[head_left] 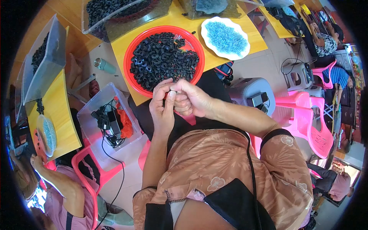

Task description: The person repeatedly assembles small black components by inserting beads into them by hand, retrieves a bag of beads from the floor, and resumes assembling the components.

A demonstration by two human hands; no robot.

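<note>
My left hand (163,105) and my right hand (193,99) meet at the near edge of a red round tray (127,71). Thumbs and fingertips of both are pinched together, and whatever is between them is hidden or too small to make out. Many small black ring-like plastic parts (163,59) fill the tray, just beyond my fingers. To the tray's right, a white scalloped plate (244,50) carries a spread of tiny light-blue pieces (224,37).
Clear plastic bins (128,15) of black parts stand behind the tray on the yellow table (255,38). At left, a floor bin (90,115) holds cables and an orange-red bundle. Pink chairs (306,115) and a grey stool (249,92) are at right. Other people sit nearby.
</note>
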